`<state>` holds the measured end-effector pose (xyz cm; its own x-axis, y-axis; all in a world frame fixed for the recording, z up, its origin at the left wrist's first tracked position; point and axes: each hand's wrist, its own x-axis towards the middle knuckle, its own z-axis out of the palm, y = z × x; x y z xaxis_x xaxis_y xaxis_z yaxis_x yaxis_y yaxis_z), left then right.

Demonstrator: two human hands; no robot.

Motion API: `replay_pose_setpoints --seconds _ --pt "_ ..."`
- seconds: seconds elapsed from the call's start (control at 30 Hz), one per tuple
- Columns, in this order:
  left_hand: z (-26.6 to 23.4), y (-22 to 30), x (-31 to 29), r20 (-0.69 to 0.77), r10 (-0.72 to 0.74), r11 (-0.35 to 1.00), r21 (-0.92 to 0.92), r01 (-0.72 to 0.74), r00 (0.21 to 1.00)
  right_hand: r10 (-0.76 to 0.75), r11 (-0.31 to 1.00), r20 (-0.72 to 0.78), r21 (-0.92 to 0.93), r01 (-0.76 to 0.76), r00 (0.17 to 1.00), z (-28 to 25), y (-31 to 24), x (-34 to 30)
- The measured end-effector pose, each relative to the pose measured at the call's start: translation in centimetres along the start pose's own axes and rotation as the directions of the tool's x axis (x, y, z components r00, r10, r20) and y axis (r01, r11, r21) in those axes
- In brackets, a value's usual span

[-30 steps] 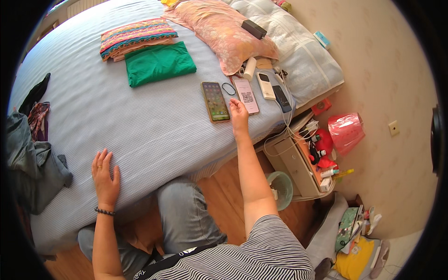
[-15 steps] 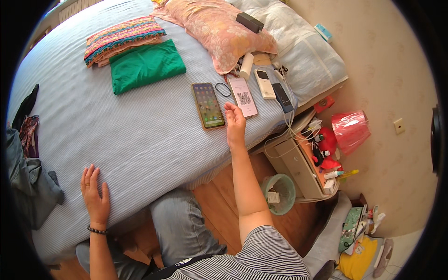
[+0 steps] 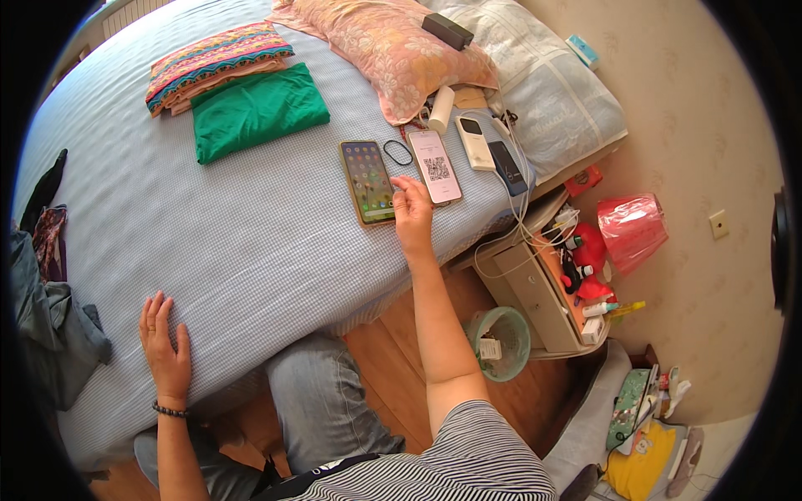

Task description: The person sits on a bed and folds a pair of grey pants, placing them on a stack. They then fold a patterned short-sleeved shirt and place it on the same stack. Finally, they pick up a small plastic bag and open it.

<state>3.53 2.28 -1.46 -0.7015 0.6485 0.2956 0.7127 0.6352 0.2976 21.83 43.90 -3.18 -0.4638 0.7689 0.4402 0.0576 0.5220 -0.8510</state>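
My left hand (image 3: pixel 165 346) lies flat on the light blue checked bedspread (image 3: pixel 251 250), fingers stretched out and holding nothing. Between two phones is my right hand (image 3: pixel 413 213), its fingers bent and pressed together. Its fingertips are at the right edge of the phone in a yellowish case (image 3: pixel 368 179), which lies face up with app icons on its lit screen. I cannot tell whether they touch it. Just right of the hand lies the other phone (image 3: pixel 435 171), showing a square black code on a pale screen. A dark loop band (image 3: pixel 398 153) rests between the phones' upper ends.
Beyond the phones are a white power bank (image 3: pixel 475 144), a dark blue device (image 3: pixel 508 169) and white cables (image 3: pixel 523 213). Folded green cloth (image 3: pixel 261 114) and a floral pillow (image 3: pixel 393 58) lie farther back. A cluttered nightstand (image 3: pixel 535 292) and a bin (image 3: pixel 510 342) stand right.
My right hand has moved slightly left, to the edge of the yellowish-cased phone. My left hand stays in place on the bedspread. The whole view has shifted a little.
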Motion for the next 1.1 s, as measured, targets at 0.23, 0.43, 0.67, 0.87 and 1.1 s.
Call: replay_pose_setpoints --seconds 0.23,0.43,0.67,0.87,1.1 --pt "-0.3 0.3 0.2 -0.001 0.006 1.0 -0.015 -0.006 1.0 -0.164 0.934 0.063 -0.31 0.176 0.984 0.6 -0.4 -0.4" --pt "-0.2 0.2 0.0 -0.005 -0.003 1.0 -0.003 0.003 1.0 -0.217 0.894 0.079 -0.385 0.23 0.973 0.8 -0.8 -0.8" --pt "-0.2 0.1 0.1 0.0 -0.007 1.0 -0.012 0.007 1.0 -0.227 0.852 0.105 -0.46 0.25 0.968 0.9 -1.3 -1.1" --pt "-0.3 0.1 0.0 -0.006 -0.005 1.0 -0.014 0.005 1.0 -0.275 0.762 0.2 -0.551 0.34 0.941 0.9 -2.3 -1.2" --pt "0.0 -0.2 -0.1 -0.005 -0.015 1.0 -0.013 0.015 1.0 -0.261 0.906 0.086 -0.322 0.275 0.961 0.7 -1.0 -1.0"
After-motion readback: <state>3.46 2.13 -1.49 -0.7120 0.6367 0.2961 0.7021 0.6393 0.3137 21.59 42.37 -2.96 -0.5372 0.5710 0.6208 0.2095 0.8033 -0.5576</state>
